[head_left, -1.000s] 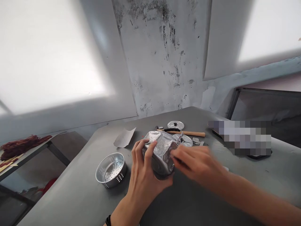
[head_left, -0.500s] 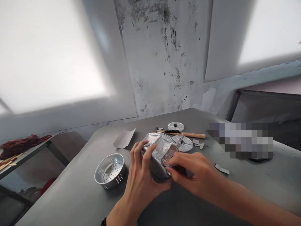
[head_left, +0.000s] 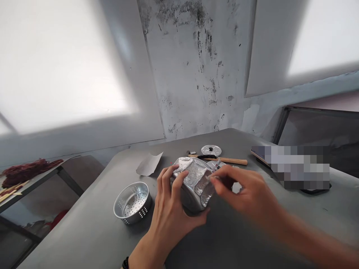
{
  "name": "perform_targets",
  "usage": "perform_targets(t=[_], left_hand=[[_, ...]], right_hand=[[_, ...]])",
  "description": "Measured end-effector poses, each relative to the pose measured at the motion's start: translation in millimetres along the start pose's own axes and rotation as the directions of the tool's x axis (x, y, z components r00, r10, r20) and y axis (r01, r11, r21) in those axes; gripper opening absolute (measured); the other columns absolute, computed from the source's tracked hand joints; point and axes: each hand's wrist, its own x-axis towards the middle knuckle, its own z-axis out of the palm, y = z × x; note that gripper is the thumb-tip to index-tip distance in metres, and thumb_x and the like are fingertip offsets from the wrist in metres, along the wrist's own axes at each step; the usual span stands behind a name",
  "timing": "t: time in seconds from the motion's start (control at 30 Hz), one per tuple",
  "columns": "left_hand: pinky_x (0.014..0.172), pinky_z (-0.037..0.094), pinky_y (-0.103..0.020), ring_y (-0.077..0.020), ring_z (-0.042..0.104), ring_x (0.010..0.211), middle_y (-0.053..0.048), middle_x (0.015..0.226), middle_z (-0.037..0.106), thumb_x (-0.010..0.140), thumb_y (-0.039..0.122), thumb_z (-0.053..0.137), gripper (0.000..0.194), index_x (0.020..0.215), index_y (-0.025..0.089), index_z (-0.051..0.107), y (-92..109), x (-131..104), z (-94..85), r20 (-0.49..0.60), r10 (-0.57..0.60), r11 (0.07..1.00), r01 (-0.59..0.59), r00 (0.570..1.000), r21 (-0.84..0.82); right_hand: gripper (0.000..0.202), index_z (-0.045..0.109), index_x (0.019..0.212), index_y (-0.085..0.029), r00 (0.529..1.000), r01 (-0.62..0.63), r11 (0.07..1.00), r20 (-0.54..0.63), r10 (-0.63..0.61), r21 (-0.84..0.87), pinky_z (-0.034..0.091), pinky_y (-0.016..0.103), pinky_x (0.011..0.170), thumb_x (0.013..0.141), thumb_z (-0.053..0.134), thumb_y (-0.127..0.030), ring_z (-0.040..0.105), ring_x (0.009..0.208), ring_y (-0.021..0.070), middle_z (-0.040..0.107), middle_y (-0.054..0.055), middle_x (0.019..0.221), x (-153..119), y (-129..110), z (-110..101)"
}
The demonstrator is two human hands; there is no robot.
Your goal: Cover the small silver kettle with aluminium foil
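My left hand (head_left: 168,218) is wrapped around a small shiny metal pot (head_left: 192,175), its fingers over the creased silvery surface and its thumb beneath the lower edge. The pot is tilted on its side above the table, and a black-gripped wire handle (head_left: 207,157) shows behind it. At the pot's right edge, my right hand (head_left: 244,188) has its thumb and index finger pinched together. A small pale bit seems to show at those fingertips, too blurred to name. To the left of my left hand stands a perforated metal steamer basket (head_left: 130,216).
Behind the pot lie a wooden-handled hammer (head_left: 237,161) and a round metal lid (head_left: 211,150) with a black knob. A second disc is mostly hidden. A bent grey sheet (head_left: 148,164) lies back left, and a pixelated object (head_left: 303,168) lies right. The grey table (head_left: 84,224) meets a stained wall.
My right hand has moved up and to the right from the pot's lower right edge, uncovering more of its creased surface. My left hand keeps its hold on the pot.
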Motion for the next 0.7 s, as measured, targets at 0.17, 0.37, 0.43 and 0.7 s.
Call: perform_targets(t=[0.17,0.37,0.43,0.7], left_hand=[[0.113,0.049,-0.063,-0.0409,0.041,0.145,-0.017,0.153,0.042,0.068,0.022,0.083,0.092,0.149,0.025,0.04,1.7,-0.6,-0.4,-0.014,0.029,1.0,-0.029,0.999,0.0],[0.111,0.051,-0.061,-0.041,0.042,0.145,-0.015,0.155,0.042,0.066,0.028,0.089,0.096,0.15,0.027,0.041,0.1,-1.0,-1.1,0.006,-0.008,1.0,0.008,1.0,0.001],[0.11,0.052,-0.06,-0.0414,0.041,0.145,-0.015,0.155,0.042,0.064,0.028,0.091,0.099,0.149,0.027,0.042,0.7,-0.8,-2.0,0.007,0.008,1.0,-0.008,1.0,0.005],[0.109,0.051,-0.063,-0.0415,0.042,0.143,-0.017,0.153,0.043,0.068,0.025,0.086,0.094,0.149,0.026,0.038,1.6,1.8,-5.9,0.03,0.034,0.999,-0.035,0.999,0.004]], right_hand=[[0.013,0.067,0.091,-0.022,0.987,0.077,0.995,0.134,-0.086,0.069,0.045,0.021,0.056,0.098,0.058,-0.015,0.059,0.058,0.0098,0.067,-0.004,0.071,-6.2,-0.4,6.8],[0.014,0.067,0.088,-0.023,0.999,-0.021,0.999,0.041,0.019,0.034,0.046,0.02,0.057,0.098,0.06,-0.017,0.059,0.059,0.0103,0.064,-0.006,0.068,-1.8,0.6,-0.2],[0.014,0.067,0.088,-0.023,0.999,-0.028,1.0,0.038,0.028,0.002,0.046,0.021,0.058,0.099,0.06,-0.019,0.059,0.059,0.0108,0.065,-0.005,0.068,-1.5,3.3,0.1],[0.011,0.067,0.091,-0.024,0.991,0.014,0.992,0.129,-0.031,0.124,0.046,0.021,0.057,0.098,0.06,-0.017,0.058,0.059,0.0111,0.065,-0.005,0.071,-7.5,-1.2,5.0]])
